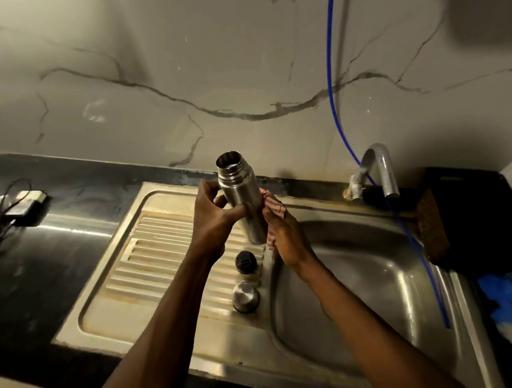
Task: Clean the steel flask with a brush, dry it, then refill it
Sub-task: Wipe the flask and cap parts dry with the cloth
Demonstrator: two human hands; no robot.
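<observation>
Marble wall behind, steel sink (367, 292) below: left hand (216, 219) gripped the open flask (241, 201) mid-body, held over the drainboard (160, 250); right hand (287, 237) pressed a striped cloth (273, 206) against its side. Risk: wet steel could slip from the one-handed grip and hit the two caps (245, 277) below.

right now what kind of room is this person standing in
Most likely a home kitchen, at the sink. A steel sink with a ribbed drainboard is set into a dark countertop, a tap curves over the basin, and marble-look tiles back it.
</observation>
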